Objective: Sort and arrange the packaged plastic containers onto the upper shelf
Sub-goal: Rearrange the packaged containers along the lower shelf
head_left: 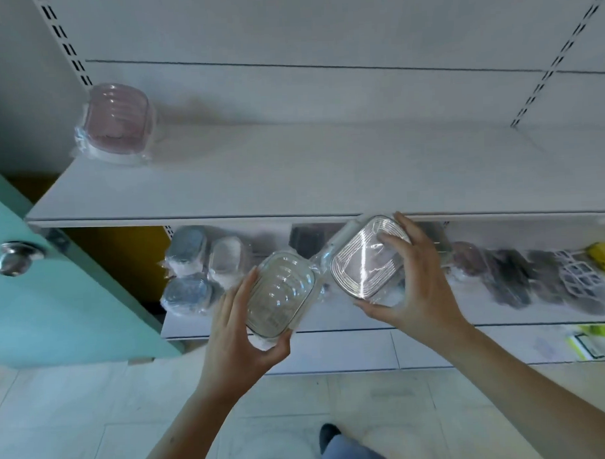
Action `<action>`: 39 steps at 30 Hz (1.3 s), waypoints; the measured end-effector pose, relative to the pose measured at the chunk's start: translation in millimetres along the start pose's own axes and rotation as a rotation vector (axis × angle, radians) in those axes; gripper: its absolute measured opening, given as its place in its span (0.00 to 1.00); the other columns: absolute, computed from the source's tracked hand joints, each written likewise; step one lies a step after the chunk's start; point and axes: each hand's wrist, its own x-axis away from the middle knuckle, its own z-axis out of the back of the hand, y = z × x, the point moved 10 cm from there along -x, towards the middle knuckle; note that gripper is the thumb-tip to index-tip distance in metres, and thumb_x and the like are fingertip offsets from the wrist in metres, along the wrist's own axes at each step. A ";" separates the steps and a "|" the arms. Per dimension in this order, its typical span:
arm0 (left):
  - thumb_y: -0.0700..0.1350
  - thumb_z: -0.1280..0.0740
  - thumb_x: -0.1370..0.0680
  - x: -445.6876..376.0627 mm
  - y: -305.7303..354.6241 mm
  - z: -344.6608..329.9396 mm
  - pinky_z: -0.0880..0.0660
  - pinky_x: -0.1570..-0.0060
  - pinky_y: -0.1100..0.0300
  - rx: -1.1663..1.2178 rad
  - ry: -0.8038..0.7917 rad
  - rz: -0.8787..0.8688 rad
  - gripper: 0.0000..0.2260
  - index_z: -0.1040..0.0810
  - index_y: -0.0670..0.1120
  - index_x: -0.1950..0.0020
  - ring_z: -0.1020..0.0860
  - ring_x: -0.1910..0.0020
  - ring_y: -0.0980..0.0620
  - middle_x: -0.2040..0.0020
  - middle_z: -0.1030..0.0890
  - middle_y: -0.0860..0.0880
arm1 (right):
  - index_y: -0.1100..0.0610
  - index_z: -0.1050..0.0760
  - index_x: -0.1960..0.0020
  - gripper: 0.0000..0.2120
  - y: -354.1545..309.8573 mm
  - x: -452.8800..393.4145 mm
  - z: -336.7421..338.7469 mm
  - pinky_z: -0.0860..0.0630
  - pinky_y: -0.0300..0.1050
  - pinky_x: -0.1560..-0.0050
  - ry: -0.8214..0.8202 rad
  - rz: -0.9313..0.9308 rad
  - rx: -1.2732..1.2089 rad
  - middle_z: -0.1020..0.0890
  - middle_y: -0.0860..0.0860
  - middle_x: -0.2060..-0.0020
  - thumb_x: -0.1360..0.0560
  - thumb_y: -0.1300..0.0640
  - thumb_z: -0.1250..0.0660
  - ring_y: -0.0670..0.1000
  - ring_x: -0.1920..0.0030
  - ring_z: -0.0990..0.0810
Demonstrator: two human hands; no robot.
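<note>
Two wrapped containers in the air at once, one per hand, both below the front edge of the upper shelf (292,181). Far left on that shelf, one pink container (117,122) already parked by the upright. Left hand (235,321) curled round a clear container (279,293), thumb under the near end, fingers along the left side. Right hand (419,280) clamped on a second clear container (364,258), fingertips over the top, thumb beneath (far corner just at the shelf lip). Slick film wrap likely to slide in either grip. Could clip the shelf edge on the way up and tip out of the right hand. More wrapped stock (199,270) on the lower shelf, possibly grey-lidded, too blurred to tell; a dropped pack could scatter it.
</note>
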 end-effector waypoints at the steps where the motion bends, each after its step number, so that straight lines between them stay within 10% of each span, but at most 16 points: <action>1: 0.56 0.25 0.34 6.6 -8.9 -5.6 0.28 0.33 0.52 -0.024 -0.013 0.022 0.44 0.39 0.52 0.21 0.31 0.29 0.55 0.28 0.31 0.56 | 0.56 0.34 0.28 0.46 3.7 4.9 -8.6 0.41 0.39 0.25 -0.020 0.005 0.004 0.40 0.56 0.23 0.38 0.42 0.19 0.55 0.22 0.41; 13: 0.58 0.29 0.35 93.0 -128.0 -32.8 0.26 0.37 0.42 -0.184 0.057 0.473 0.42 0.34 0.43 0.24 0.27 0.32 0.46 0.30 0.27 0.46 | 0.57 0.41 0.21 0.50 30.4 20.3 -190.8 0.44 0.35 0.25 -0.338 -0.019 -0.065 0.38 0.57 0.23 0.33 0.34 0.25 0.56 0.23 0.40; 19: 0.59 0.29 0.35 138.9 -186.1 -16.8 0.27 0.35 0.44 -0.208 0.117 0.657 0.44 0.36 0.44 0.23 0.28 0.32 0.46 0.30 0.27 0.47 | 0.60 0.40 0.22 0.51 6.3 35.8 -309.8 0.34 0.53 0.29 -0.442 -0.066 -0.060 0.33 0.60 0.28 0.32 0.30 0.31 0.60 0.28 0.35; 26: 0.60 0.28 0.34 168.9 -240.9 8.1 0.27 0.35 0.45 -0.265 0.099 0.708 0.44 0.37 0.46 0.22 0.29 0.31 0.48 0.29 0.28 0.49 | 0.57 0.44 0.20 0.55 22.5 43.3 -421.3 0.26 0.56 0.41 -0.467 -0.400 -0.062 0.39 0.62 0.25 0.35 0.34 0.23 0.64 0.29 0.38; 39: 0.60 0.27 0.32 153.4 -263.0 14.7 0.26 0.36 0.45 -0.237 0.051 0.622 0.44 0.39 0.45 0.22 0.29 0.31 0.49 0.28 0.29 0.49 | 0.52 0.58 0.18 0.60 34.1 56.7 -470.8 0.33 0.59 0.30 -0.657 -0.526 0.124 0.53 0.61 0.21 0.34 0.34 0.24 0.65 0.26 0.41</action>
